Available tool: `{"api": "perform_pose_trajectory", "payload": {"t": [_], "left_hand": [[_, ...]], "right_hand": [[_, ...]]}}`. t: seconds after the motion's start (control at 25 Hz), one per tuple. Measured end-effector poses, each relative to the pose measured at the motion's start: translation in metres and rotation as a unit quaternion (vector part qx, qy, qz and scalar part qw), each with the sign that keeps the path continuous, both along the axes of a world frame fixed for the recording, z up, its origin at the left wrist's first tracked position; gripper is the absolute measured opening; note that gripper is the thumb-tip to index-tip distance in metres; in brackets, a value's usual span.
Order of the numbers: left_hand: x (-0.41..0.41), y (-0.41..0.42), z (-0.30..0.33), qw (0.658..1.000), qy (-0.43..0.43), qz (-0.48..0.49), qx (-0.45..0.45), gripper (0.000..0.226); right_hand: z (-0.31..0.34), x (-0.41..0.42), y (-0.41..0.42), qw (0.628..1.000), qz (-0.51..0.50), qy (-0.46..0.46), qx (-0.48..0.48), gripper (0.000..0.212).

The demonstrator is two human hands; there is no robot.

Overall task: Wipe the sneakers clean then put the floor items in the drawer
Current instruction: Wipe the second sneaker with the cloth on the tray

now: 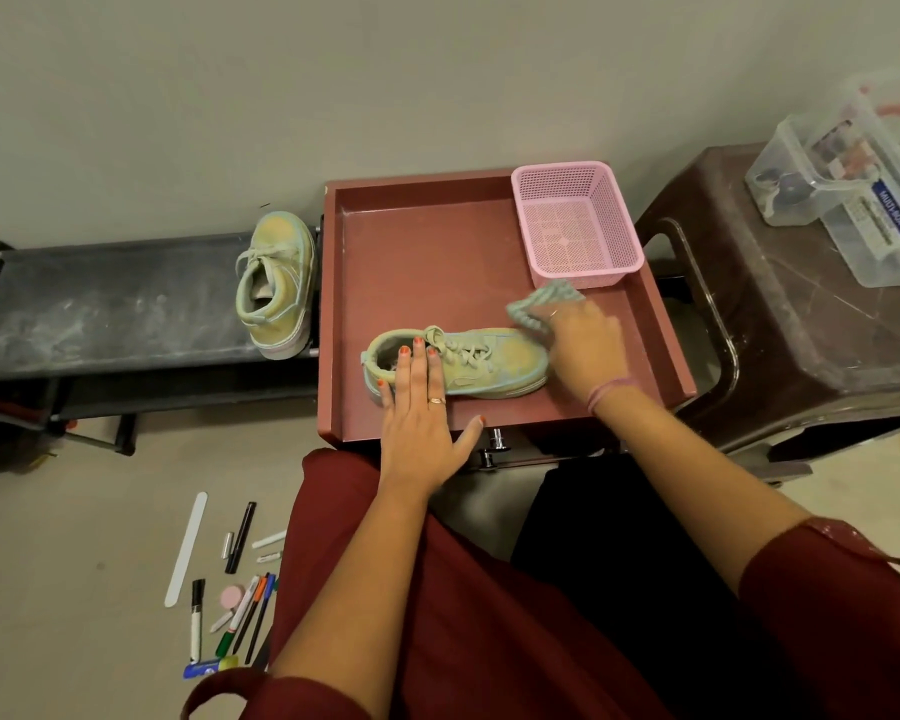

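Observation:
A dusty pale green sneaker (494,362) lies on its side in the open reddish-brown drawer (427,252), toe to the right. My left hand (419,407) presses flat on its heel and collar with straight fingers. My right hand (583,350) grips a pale green cloth (539,301) at the sneaker's toe; the hand is motion-blurred. A second dusty sneaker (276,283) stands on the black shoe rack (100,304) to the left. On the floor at lower left lie several pens and markers (245,610), a white nail file (185,548) and a pink round item (231,596).
An empty pink mesh basket (604,215) sits in the drawer's back right corner. A brown plastic stool (780,324) at the right carries clear plastic boxes (842,168). The drawer's metal knob (497,439) faces me. My lap in dark red cloth fills the foreground.

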State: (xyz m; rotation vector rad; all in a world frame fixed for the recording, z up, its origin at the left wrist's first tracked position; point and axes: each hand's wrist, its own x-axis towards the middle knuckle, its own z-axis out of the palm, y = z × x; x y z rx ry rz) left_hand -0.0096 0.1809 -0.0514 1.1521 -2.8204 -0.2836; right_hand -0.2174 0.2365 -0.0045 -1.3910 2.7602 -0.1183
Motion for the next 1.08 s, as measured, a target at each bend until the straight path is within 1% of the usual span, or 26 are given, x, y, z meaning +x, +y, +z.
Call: {"api": "perform_pose_trajectory", "payload": {"t": [0.04, 0.08, 0.12, 0.16, 0.2, 0.24, 0.28, 0.32, 0.36, 0.4, 0.44, 0.48, 0.52, 0.56, 0.6, 0.68, 0.76, 0.8, 0.84, 0.88, 0.92, 0.96, 1.0, 1.04, 1.08], "left_hand": [[0.000, 0.000, 0.000, 1.000, 0.001, 0.001, 0.000, 0.095], [0.000, 0.000, 0.000, 1.000, -0.001, -0.001, 0.001, 0.095], [0.001, 0.000, 0.000, 1.000, -0.002, -0.005, 0.003, 0.095], [0.002, 0.000, 0.000, 1.000, 0.000, -0.007, 0.004, 0.094], [0.002, 0.000, 0.001, 1.000, 0.002, -0.008, 0.002, 0.094], [0.002, -0.001, 0.001, 1.000, 0.001, -0.007, 0.000, 0.094], [0.002, -0.001, 0.001, 1.000, 0.000, -0.006, 0.000, 0.095], [0.001, -0.001, 0.000, 1.000, -0.001, -0.005, 0.002, 0.095], [0.000, -0.001, -0.001, 1.000, 0.000, -0.002, 0.004, 0.095], [-0.001, 0.000, -0.001, 1.000, 0.001, 0.002, 0.002, 0.095], [-0.003, 0.000, 0.000, 1.000, 0.001, 0.006, 0.002, 0.095], [-0.004, -0.001, 0.000, 1.000, 0.003, 0.008, 0.002, 0.095], [-0.004, -0.002, 0.000, 1.000, 0.004, 0.006, 0.004, 0.095], [-0.002, -0.002, 0.000, 1.000, 0.004, 0.001, 0.005, 0.095], [-0.001, -0.002, 0.000, 1.000, 0.004, -0.005, 0.004, 0.094], [0.000, -0.003, 0.000, 1.000, 0.004, -0.008, 0.001, 0.094], [-0.001, -0.004, -0.001, 1.000, 0.005, -0.003, 0.004, 0.095], [-0.002, -0.004, -0.002, 1.000, 0.006, 0.001, 0.006, 0.095], [-0.004, -0.002, -0.001, 1.000, 0.005, 0.003, 0.008, 0.095], [-0.006, -0.002, -0.001, 1.000, 0.003, 0.004, 0.012, 0.096], [-0.006, -0.002, 0.000, 1.000, 0.004, 0.006, 0.013, 0.096], [-0.006, -0.003, -0.001, 1.000, 0.007, 0.007, 0.013, 0.096], [-0.005, -0.003, -0.001, 1.000, 0.008, 0.005, 0.012, 0.095], [-0.004, -0.003, 0.000, 1.000, 0.007, 0.000, 0.014, 0.095], [-0.002, -0.003, 0.000, 1.000, 0.007, -0.006, 0.016, 0.095]], "right_hand": [[-0.010, 0.013, 0.007, 0.998, 0.062, -0.008, 0.015, 0.035], [-0.019, 0.026, 0.018, 0.990, 0.134, 0.000, 0.047, 0.040], [-0.025, 0.032, 0.031, 0.981, 0.183, 0.012, 0.057, 0.045], [-0.024, 0.026, 0.038, 0.980, 0.191, 0.020, 0.057, 0.047], [-0.020, 0.014, 0.038, 0.982, 0.178, 0.045, 0.048, 0.046], [-0.016, 0.002, 0.036, 0.986, 0.140, 0.068, 0.053, 0.044], [-0.013, -0.008, 0.032, 0.995, 0.065, 0.044, 0.053, 0.043], [-0.012, -0.012, 0.029, 1.000, -0.013, -0.003, 0.023, 0.045], [-0.010, -0.005, 0.026, 0.998, -0.058, -0.034, -0.014, 0.052], [-0.011, 0.007, 0.025, 0.996, -0.051, -0.050, -0.053, 0.061], [-0.018, 0.022, 0.030, 0.997, 0.016, -0.028, -0.072, 0.070], [-0.031, 0.040, 0.040, 0.992, 0.117, 0.002, -0.045, 0.074], [-0.046, 0.051, 0.055, 0.977, 0.209, 0.034, -0.005, 0.073], [-0.058, 0.053, 0.070, 0.964, 0.258, 0.060, 0.026, 0.069], [-0.063, 0.049, 0.080, 0.963, 0.257, 0.064, 0.046, 0.065], [-0.057, 0.033, 0.085, 0.983, 0.174, 0.053, 0.036, 0.061], [-0.047, 0.016, 0.082, 0.999, 0.030, 0.013, 0.020, 0.067], [-0.040, 0.014, 0.077, 1.000, -0.015, -0.022, 0.001, 0.073], [-0.035, 0.015, 0.070, 0.998, -0.025, -0.039, -0.040, 0.078], [-0.031, 0.020, 0.062, 0.996, 0.004, -0.044, -0.079, 0.081], [-0.031, 0.028, 0.054, 0.993, 0.061, -0.028, -0.098, 0.082], [-0.035, 0.038, 0.049, 0.988, 0.127, 0.006, -0.082, 0.081], [-0.041, 0.046, 0.049, 0.979, 0.193, 0.039, -0.045, 0.077], [-0.049, 0.050, 0.053, 0.969, 0.239, 0.065, -0.016, 0.070], [-0.052, 0.048, 0.060, 0.963, 0.258, 0.073, 0.007, 0.064]]}}
